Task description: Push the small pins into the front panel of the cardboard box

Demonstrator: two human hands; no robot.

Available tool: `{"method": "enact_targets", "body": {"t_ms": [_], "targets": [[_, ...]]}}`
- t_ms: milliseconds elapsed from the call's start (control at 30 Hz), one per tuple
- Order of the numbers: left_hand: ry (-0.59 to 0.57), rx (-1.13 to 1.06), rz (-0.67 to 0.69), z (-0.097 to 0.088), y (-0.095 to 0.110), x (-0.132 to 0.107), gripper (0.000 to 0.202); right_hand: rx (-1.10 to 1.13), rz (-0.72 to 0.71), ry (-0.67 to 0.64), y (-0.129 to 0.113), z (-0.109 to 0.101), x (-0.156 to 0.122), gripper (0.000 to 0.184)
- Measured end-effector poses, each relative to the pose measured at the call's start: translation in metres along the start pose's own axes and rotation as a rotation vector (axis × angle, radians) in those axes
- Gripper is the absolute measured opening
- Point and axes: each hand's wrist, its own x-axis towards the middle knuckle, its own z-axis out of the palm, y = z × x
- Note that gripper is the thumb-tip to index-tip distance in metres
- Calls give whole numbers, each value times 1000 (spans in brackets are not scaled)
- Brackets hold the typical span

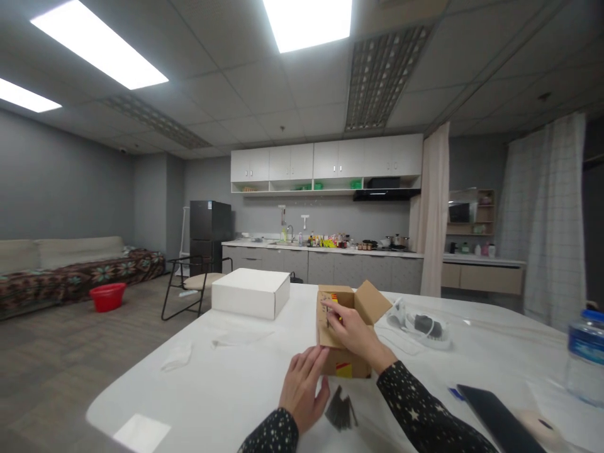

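Observation:
A small brown cardboard box [348, 302] stands open on the white table [226, 384], its flaps up. My right hand [355, 333] reaches over the near flap, fingers curled on the flap's edge at the box's opening. My left hand [304, 387] rests on the table against the box's near left corner, fingers together and stretched toward it. Something red and yellow shows inside the box. A small dark object [340, 410] lies on the table just right of my left hand.
A closed white box [250, 292] sits farther back on the left. A clear bag with a dark item [422, 327] lies right of the cardboard box. A water bottle [585, 358] and a dark tablet [500, 418] are at the right. Crumpled plastic [177, 355] lies at the left.

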Motion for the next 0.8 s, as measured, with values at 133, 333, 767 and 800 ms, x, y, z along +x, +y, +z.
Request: {"method": "enact_targets", "body": {"t_ms": [133, 333, 767, 800], "targets": [[0, -16, -22, -2, -2, -2, 60, -138, 9, -55, 1, 1, -7, 42], [10, -22, -39, -4, -6, -6, 55, -316, -4, -166, 1, 6, -18, 43], [-44, -91, -77, -4, -11, -9, 60, -437, -53, -143, 6, 11, -27, 42], [-42, -97, -85, -4, -11, -9, 61, -441, -80, -108, 4, 11, -28, 41]]}}
